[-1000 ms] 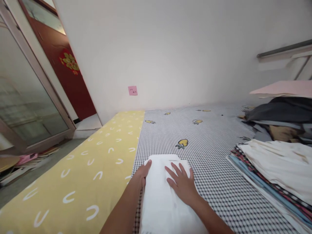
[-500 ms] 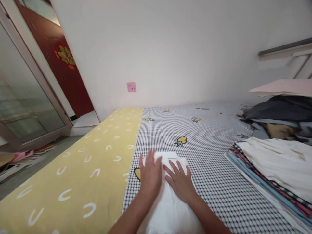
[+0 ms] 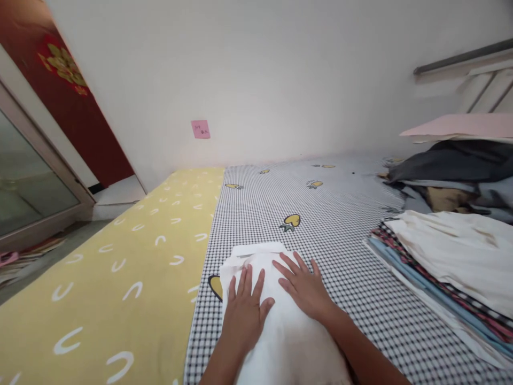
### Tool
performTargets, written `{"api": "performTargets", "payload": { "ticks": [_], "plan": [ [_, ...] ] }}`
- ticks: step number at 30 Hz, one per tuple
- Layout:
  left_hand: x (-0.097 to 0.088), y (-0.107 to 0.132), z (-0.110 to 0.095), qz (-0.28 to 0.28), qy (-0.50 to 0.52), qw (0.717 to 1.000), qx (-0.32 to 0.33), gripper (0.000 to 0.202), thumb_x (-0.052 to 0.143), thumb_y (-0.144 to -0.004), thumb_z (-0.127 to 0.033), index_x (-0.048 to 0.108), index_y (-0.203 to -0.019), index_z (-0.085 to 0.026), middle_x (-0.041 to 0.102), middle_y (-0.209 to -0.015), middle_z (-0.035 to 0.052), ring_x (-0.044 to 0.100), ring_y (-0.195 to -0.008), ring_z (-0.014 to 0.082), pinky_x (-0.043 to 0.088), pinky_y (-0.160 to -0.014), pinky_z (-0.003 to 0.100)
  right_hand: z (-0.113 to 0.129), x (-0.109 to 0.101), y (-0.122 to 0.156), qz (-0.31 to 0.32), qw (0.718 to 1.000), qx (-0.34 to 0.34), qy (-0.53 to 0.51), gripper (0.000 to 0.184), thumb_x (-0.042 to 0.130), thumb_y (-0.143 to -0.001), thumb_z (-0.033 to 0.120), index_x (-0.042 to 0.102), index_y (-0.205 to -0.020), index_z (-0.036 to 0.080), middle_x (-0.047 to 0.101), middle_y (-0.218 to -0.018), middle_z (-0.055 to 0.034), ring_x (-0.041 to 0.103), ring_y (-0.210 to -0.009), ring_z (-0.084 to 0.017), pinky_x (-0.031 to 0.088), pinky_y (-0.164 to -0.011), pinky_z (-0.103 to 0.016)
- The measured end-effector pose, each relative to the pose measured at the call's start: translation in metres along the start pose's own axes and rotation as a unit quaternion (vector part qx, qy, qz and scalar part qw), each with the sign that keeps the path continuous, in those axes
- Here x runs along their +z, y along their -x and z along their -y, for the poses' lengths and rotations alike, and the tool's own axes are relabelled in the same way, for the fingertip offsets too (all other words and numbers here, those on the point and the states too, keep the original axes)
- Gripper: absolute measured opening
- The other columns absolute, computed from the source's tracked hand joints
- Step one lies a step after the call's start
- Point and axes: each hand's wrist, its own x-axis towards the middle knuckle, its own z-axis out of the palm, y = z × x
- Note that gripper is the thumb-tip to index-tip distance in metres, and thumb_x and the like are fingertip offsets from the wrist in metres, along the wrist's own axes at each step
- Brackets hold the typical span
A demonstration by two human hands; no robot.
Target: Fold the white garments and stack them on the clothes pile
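A white folded garment (image 3: pixel 280 326) lies on the bed in front of me, its far end layered and its near part running out of the bottom of the view. My left hand (image 3: pixel 246 305) rests flat on its left side with the fingers spread. On the right side, my right hand (image 3: pixel 302 283) also lies on the cloth, fingers apart and pointing up and left. Neither hand grips anything. Under the garment is a black-and-white checked bedsheet (image 3: pixel 256 214) with yellow pineapple prints.
To the right stands a stack of folded clothes (image 3: pixel 452 262), white on top. Behind it are a dark pile of clothes (image 3: pixel 449 163) and a pink sheet-like item (image 3: pixel 460 126). A yellow patterned strip (image 3: pixel 132 267) covers the bed's left side. A pink note (image 3: pixel 200 129) sticks to the wall.
My left hand has come back toward me and flattened, uncovering the garment's far left corner. The right hand has shifted slightly to the right. The whole view has turned a little.
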Motion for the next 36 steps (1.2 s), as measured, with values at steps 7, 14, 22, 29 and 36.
{"api": "performTargets", "payload": {
  "ticks": [7,14,22,29,36],
  "plan": [
    [-0.014,-0.003,-0.001,0.076,0.051,0.996,-0.001,0.064,0.038,-0.097,-0.058,0.026,-0.155,-0.033,0.019,-0.165,0.0113,0.016,-0.154,0.0343,0.018,-0.121,0.069,-0.011,0.018,0.003,-0.024,1.0,-0.007,-0.009,0.049,0.037,-0.102,0.048,0.033,-0.151,0.049,0.029,-0.163,0.0065,0.016,-0.153,-0.034,0.011,-0.117,-0.074],
    [-0.034,-0.012,0.027,0.057,-0.012,0.998,-0.023,0.059,0.046,-0.097,-0.05,0.029,-0.152,-0.043,0.019,-0.166,0.0024,0.012,-0.154,0.0362,0.001,-0.118,0.076,-0.015,0.02,0.003,-0.019,1.0,-0.011,-0.007,0.049,0.035,-0.102,0.049,0.032,-0.151,0.05,0.027,-0.164,0.0082,0.015,-0.153,-0.033,0.009,-0.117,-0.074],
    [-0.026,-0.021,0.047,0.107,0.075,0.988,-0.077,0.056,0.038,-0.098,-0.054,0.033,-0.152,-0.041,0.02,-0.166,0.0004,0.008,-0.156,0.0322,-0.006,-0.119,0.07,-0.012,0.017,-0.001,-0.004,1.0,-0.008,-0.002,0.05,0.034,-0.102,0.051,0.033,-0.152,0.048,0.028,-0.164,0.0053,0.015,-0.153,-0.032,0.009,-0.117,-0.072],
    [-0.048,0.008,0.05,0.045,0.194,0.975,-0.096,0.054,0.061,-0.083,-0.048,0.06,-0.135,-0.033,0.043,-0.158,0.0079,0.031,-0.15,0.0312,0.013,-0.123,0.061,-0.024,-0.004,-0.004,0.022,0.991,0.028,-0.127,0.057,0.044,-0.095,0.05,0.044,-0.15,0.034,0.028,-0.165,-0.0035,0.021,-0.152,-0.027,0.016,-0.121,-0.058],
    [-0.071,0.084,0.076,-0.184,0.248,0.925,-0.221,0.043,0.041,-0.089,-0.046,0.065,-0.115,-0.021,0.066,-0.128,0.0131,0.057,-0.126,0.0268,0.037,-0.118,0.045,-0.001,-0.025,0.072,-0.16,0.982,0.053,-0.086,0.056,0.036,-0.095,0.033,0.047,-0.147,0.017,0.032,-0.162,-0.0153,0.03,-0.149,-0.029,0.029,-0.118,-0.053]
  ]
}}
